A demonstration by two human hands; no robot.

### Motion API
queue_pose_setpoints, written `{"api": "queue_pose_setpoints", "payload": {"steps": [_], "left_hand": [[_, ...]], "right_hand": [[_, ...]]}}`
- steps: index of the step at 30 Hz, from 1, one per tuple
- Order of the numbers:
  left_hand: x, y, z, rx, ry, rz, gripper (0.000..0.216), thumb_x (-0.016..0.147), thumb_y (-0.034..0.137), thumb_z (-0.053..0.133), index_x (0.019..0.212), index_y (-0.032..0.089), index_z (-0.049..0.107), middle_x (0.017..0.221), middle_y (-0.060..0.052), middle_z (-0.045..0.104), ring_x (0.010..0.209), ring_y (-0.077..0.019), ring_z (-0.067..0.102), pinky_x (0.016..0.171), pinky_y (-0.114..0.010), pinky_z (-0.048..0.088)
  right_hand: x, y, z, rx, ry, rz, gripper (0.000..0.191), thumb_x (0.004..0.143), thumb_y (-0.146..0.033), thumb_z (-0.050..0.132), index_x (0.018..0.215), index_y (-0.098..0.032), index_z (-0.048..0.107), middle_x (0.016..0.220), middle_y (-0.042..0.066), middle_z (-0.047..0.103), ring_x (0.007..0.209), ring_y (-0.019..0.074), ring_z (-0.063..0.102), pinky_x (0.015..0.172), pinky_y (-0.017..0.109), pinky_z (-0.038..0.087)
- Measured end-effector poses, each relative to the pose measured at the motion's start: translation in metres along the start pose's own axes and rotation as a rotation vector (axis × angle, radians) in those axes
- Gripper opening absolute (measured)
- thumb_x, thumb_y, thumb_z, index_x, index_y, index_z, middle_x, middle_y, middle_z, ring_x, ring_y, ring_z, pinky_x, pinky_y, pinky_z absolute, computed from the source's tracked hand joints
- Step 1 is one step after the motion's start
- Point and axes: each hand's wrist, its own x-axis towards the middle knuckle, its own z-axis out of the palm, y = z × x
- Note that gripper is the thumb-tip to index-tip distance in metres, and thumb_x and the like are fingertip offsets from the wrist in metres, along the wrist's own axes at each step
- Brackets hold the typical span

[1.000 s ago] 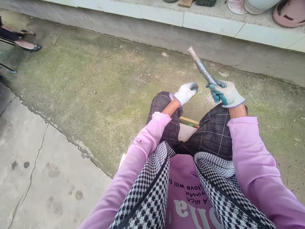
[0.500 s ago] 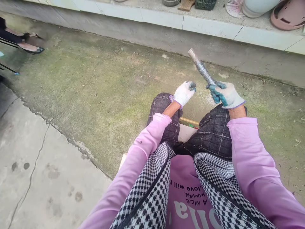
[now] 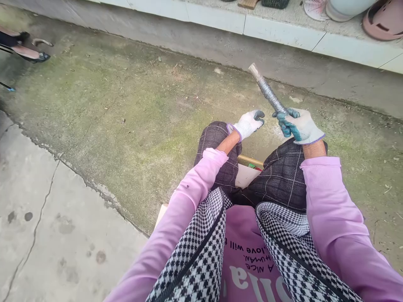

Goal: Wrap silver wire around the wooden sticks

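I sit with my knees apart, wearing white gloves with teal-coated fingers. My right hand (image 3: 299,124) is wrapped round the lower end of a stick wound with grey wire (image 3: 267,90), which points up and to the left, its bare wooden tip on top. My left hand (image 3: 249,123) hovers over my left knee, a short way left of the stick, fingers curled with nothing visible in them. Between my legs shows the edge of a wooden stool and something white (image 3: 244,174).
Mossy concrete ground (image 3: 132,113) spreads ahead, cracked paving at the left. A raised tiled ledge (image 3: 277,31) at the back carries pink and white plastic items. Another person's feet in dark shoes (image 3: 30,52) are at the far left.
My left hand lifted slightly, then came back down over the knee. The stick in my right hand has stayed put. The feet at the left shifted a little.
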Motion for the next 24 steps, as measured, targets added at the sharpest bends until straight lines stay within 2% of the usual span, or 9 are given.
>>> {"api": "queue_pose_setpoints", "payload": {"steps": [5, 9, 16, 24], "left_hand": [[-0.004, 0.001, -0.006, 0.201, 0.073, 0.076, 0.035, 0.118, 0.016, 0.062, 0.140, 0.017, 0.090, 0.136, -0.012, 0.093, 0.123, -0.0256, 0.087, 0.112, -0.032, 0.068], [-0.017, 0.008, -0.013, 0.358, 0.115, 0.109, 0.036, 0.120, 0.019, 0.063, 0.145, 0.019, 0.089, 0.147, -0.014, 0.090, 0.137, -0.0287, 0.084, 0.121, -0.033, 0.061], [-0.039, 0.021, -0.023, 0.513, 0.156, 0.040, 0.041, 0.127, 0.035, 0.059, 0.159, 0.028, 0.083, 0.147, -0.010, 0.090, 0.140, -0.0286, 0.083, 0.112, -0.031, 0.058], [-0.031, 0.021, -0.024, 0.635, 0.194, -0.045, 0.047, 0.130, 0.040, 0.050, 0.169, 0.030, 0.076, 0.143, -0.012, 0.090, 0.136, -0.0304, 0.084, 0.102, -0.032, 0.057]], "right_hand": [[0.004, 0.003, -0.008, 0.015, 0.037, -0.014, 0.036, 0.084, -0.031, 0.101, 0.085, -0.027, 0.065, 0.062, -0.004, 0.051, 0.052, 0.0107, 0.039, 0.042, 0.025, 0.031], [0.008, 0.007, -0.014, 0.040, 0.064, -0.030, 0.032, 0.086, -0.033, 0.099, 0.089, -0.027, 0.068, 0.059, -0.004, 0.050, 0.050, 0.0111, 0.039, 0.041, 0.024, 0.031], [0.013, 0.012, -0.018, 0.069, 0.082, -0.011, 0.045, 0.074, -0.042, 0.106, 0.098, -0.022, 0.074, 0.059, -0.007, 0.051, 0.049, 0.0096, 0.038, 0.040, 0.024, 0.029], [0.016, 0.018, -0.024, 0.049, 0.039, 0.017, 0.043, 0.079, -0.040, 0.105, 0.101, -0.022, 0.073, 0.061, -0.007, 0.052, 0.051, 0.0100, 0.040, 0.044, 0.025, 0.030]]}}
